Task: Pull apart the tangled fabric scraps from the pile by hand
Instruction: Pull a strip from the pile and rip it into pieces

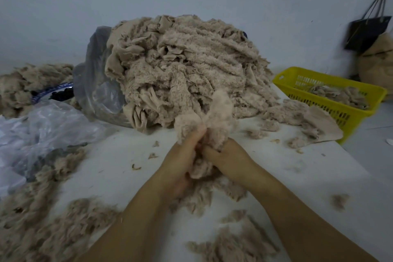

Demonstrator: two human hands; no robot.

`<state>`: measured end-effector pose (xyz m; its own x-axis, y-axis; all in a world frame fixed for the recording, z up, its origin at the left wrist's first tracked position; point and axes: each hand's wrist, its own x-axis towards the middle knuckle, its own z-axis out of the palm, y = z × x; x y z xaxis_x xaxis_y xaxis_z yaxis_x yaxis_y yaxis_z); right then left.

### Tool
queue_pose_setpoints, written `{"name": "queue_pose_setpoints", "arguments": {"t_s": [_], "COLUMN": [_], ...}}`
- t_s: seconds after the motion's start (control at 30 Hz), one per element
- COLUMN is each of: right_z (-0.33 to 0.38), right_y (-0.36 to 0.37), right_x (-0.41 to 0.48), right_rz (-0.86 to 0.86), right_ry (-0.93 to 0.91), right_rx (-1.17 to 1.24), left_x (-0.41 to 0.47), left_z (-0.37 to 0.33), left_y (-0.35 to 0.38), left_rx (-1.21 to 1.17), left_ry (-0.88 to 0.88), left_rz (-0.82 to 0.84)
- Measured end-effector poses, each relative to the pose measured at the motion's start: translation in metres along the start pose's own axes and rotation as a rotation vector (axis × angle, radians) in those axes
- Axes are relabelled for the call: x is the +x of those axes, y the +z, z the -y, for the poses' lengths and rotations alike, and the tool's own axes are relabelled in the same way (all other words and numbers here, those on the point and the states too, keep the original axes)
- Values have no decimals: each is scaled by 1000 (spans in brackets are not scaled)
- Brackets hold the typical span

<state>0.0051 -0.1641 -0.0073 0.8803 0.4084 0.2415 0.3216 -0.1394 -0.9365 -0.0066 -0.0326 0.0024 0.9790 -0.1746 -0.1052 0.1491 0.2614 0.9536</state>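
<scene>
Along the left edge of the white counter (119, 155) lies a wide drift of shredded fluff (32, 229), running toward the near left corner. Just beyond it sits a crumpled clear plastic sheet (42, 125), and a second heap of the same beige material (25, 83) rests at the far left corner. A grey plastic bag (95, 70) stands open beside it, with the big pile of tangled fabric scraps (191, 59) spilling from it across the far middle of the counter.

In front of that pile, at the counter's centre, the left grip (180, 161) is curled round the lower part of a fluffy scrap clump (214, 112), thumb and fingers pinching it. The right grip (227, 155) is closed on the same clump from the other side, the two touching each other. The clump rises above both and hangs a little below them, its top just short of the pile's front. Loose torn fibres (212, 193) lie on the counter beneath the wrists.

At the far right corner a yellow basket (331, 110) holds more scraps, and a black bag (368, 32) hangs on the wall behind it
</scene>
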Motion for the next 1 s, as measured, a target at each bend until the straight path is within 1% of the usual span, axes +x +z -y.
{"name": "queue_pose_setpoints", "arguments": {"t_s": [0.03,0.07,0.1,0.13,0.17,0.2,0.23,0.27,0.3,0.33,0.37,0.43,0.47,0.5,0.53,0.63,0.67,0.73,0.77,0.8,0.83,0.87,0.9,0.97,1.0], "right_z": [0,1,2,2,5,5,2,-1,-5,-13,-19,-34,-38,-38,-32,-15,-9,0,1,0,-1,-1,0,-2,-2], "right_y": [-4,-10,-20,-36,-53,-68,-77,-79,-74,-64,-54,-33,-25,-21,-18,-13,-9,3,9,13,13,10,6,-8,-16], "right_x": [2,5,8,11,12,12,12,11,11,14,14,16,17,16,15,7,4,-4,-7,-8,-7,-4,-1,4,5], "right_rz": [-33,-101,-224,-376,-505,-611,-695,-730,-726,-696,-612,-303,-191,-141,-121,-8,62,216,264,277,249,172,53,-207,-301], "right_ry": [23,35,25,-15,-74,-100,-67,24,140,238,296,346,334,287,235,138,109,65,54,47,56,84,123,212,252], "right_rx": [3,45,163,366,627,853,934,840,599,307,10,-583,-822,-952,-920,-393,-299,-247,-264,-283,-288,-265,-214,-60,43], "left_x": [1,3,4,4,6,8,11,13,16,17,18,20,20,19,20,19,19,17,15,14,12,11,11,13,14], "left_z": [3,6,7,7,8,8,9,10,10,11,11,14,16,16,17,15,11,2,-3,-6,-9,-12,-13,-14,-12], "left_y": [-1,-2,-4,-6,-8,-11,-14,-17,-19,-21,-22,-24,-25,-26,-26,-22,-21,-23,-26,-29,-32,-36,-39,-43,-44], "left_rx": [35,71,113,164,193,179,146,113,94,90,94,100,99,98,94,-26,-106,-237,-295,-371,-462,-539,-577,-562,-518], "left_ry": [12,60,119,169,202,215,215,205,199,197,197,193,191,190,180,92,40,-45,-69,-81,-83,-77,-60,-22,-5], "left_rz": [24,52,70,52,11,-50,-106,-154,-193,-225,-253,-282,-291,-293,-284,-221,-214,-199,-173,-150,-133,-134,-150,-167,-172]}}
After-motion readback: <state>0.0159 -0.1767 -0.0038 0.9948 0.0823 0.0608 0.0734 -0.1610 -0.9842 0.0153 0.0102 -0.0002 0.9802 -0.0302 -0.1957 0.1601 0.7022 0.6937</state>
